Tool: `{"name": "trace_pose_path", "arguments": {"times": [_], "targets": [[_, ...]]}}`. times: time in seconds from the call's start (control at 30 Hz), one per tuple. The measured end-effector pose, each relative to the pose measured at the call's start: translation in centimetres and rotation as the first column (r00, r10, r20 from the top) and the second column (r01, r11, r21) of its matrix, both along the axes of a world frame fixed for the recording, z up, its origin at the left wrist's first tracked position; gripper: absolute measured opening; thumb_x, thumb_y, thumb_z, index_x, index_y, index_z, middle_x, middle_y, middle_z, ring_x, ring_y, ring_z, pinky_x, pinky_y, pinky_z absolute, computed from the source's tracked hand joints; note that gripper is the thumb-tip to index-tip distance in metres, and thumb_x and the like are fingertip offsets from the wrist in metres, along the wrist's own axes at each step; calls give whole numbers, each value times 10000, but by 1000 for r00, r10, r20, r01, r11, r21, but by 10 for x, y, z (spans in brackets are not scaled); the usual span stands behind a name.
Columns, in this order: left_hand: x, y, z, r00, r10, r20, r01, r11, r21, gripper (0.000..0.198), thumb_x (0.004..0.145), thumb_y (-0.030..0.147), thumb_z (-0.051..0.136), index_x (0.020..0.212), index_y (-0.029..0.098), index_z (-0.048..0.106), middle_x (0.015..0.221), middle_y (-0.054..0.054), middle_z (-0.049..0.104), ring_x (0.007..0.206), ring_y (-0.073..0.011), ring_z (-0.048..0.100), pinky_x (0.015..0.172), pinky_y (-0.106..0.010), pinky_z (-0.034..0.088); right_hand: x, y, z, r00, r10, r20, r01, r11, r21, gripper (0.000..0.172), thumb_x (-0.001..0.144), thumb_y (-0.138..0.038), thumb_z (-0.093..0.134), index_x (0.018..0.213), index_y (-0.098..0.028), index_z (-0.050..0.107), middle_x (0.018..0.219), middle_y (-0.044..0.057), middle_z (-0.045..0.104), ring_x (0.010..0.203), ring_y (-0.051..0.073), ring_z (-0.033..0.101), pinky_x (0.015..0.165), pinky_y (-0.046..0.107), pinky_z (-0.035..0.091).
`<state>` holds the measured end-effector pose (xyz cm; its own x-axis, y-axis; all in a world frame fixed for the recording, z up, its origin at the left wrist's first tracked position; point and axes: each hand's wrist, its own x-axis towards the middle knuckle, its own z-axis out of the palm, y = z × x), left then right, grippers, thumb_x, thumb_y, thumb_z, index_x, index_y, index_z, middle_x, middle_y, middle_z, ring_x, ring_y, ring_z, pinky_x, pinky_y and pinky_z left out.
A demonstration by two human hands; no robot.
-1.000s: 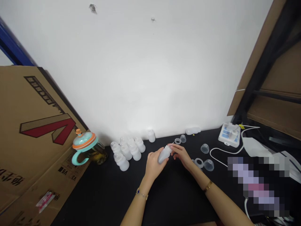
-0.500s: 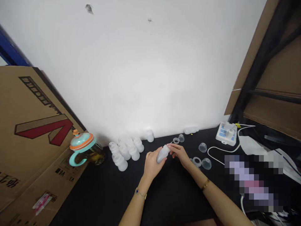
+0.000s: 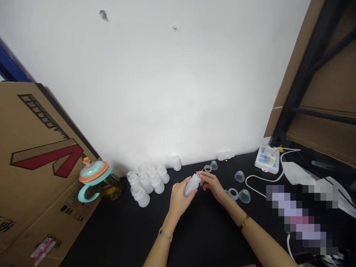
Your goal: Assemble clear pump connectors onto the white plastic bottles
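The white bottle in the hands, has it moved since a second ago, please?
No; the white bottle sits just left of and below the clear ring, as before.

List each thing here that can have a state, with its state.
held bottle, tilted, in hand.
left hand, shut round the held bottle's body.
right hand, fingers pinching the held bottle's top end.
bottle cluster, upright, tops on.
far bottle, lying on its side.
dome caps, loose, on no bottle.
lidded cup, lid on.

bottle cluster point(image 3: 147, 181) left of held bottle point(image 3: 191, 184), caps point(image 3: 239, 185) right, box point(image 3: 36, 159) far left
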<state>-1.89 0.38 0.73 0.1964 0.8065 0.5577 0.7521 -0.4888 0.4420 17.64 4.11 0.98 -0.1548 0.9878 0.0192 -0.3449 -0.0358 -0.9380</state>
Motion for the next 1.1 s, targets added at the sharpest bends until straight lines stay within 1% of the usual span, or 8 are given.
{"name": "trace_pose_path", "arguments": {"times": [0.27, 0.43, 0.6, 0.7, 0.87, 1.0, 1.1], "targets": [[1, -1, 1, 1000, -2, 13, 2, 999, -33, 492, 848, 323, 744, 1320, 266, 616, 1223, -50, 747, 980, -269, 730, 952, -459, 564, 1, 1, -2, 1000, 0, 3, 0, 1000, 6, 412, 706, -475, 837, 1005, -192, 818, 854, 58, 700, 648, 150, 575, 468, 234, 420], [2, -2, 5, 1000, 4, -26, -5, 1000, -27, 490, 858, 307, 735, 1328, 268, 602, 1228, -51, 745, 998, -280, 726, 952, -473, 551, 1, 2, -4, 1000, -8, 26, 8, 1000, 21, 403, 699, -497, 843, 963, -194, 822, 887, 70, 708, 662, 159, 578, 469, 241, 421], [3, -3, 6, 999, -3, -35, 2, 1000, -18, 490, 862, 303, 734, 1331, 264, 600, 1204, -47, 754, 970, -270, 732, 952, -468, 543, 1, 4, -6, 998, -39, 55, 38, 999, 27, 425, 682, -521, 852, 933, -181, 818, 765, 46, 659, 636, 151, 552, 458, 229, 418], [3, -2, 5, 1000, 4, -22, -5, 1000, -25, 487, 854, 310, 743, 1321, 271, 609, 1218, -39, 749, 964, -268, 728, 950, -467, 546, 1, 4, -5, 997, -43, 60, 41, 999, 29, 420, 689, -515, 852, 944, -183, 816, 787, 51, 667, 647, 155, 558, 456, 226, 421], [2, -3, 5, 998, 0, 60, 3, 998, -62, 483, 845, 316, 751, 1309, 278, 626, 1217, -27, 746, 975, -258, 714, 940, -433, 551, 1, 2, -4, 1000, -10, 16, 10, 1000, 17, 431, 723, -493, 836, 1028, -190, 809, 870, 67, 692, 669, 159, 577, 463, 229, 440], [3, -5, 9, 986, -17, 169, 43, 988, -151, 482, 834, 326, 754, 1302, 273, 650, 1163, -28, 755, 956, -248, 699, 898, -395, 553, 2, 1, -4, 1000, 20, -6, -20, 1000, 25, 432, 741, -476, 828, 1065, -190, 806, 930, 78, 708, 676, 154, 577, 469, 227, 442], [4, -6, 15, 960, -37, 277, 105, 966, -235, 484, 828, 345, 759, 1293, 251, 666, 1083, -28, 766, 924, -228, 698, 868, -350, 552, 2, 1, -2, 1000, 29, -12, -29, 999, 24, 424, 738, -469, 835, 1060, -195, 810, 934, 74, 717, 687, 162, 583, 477, 235, 446]]}}
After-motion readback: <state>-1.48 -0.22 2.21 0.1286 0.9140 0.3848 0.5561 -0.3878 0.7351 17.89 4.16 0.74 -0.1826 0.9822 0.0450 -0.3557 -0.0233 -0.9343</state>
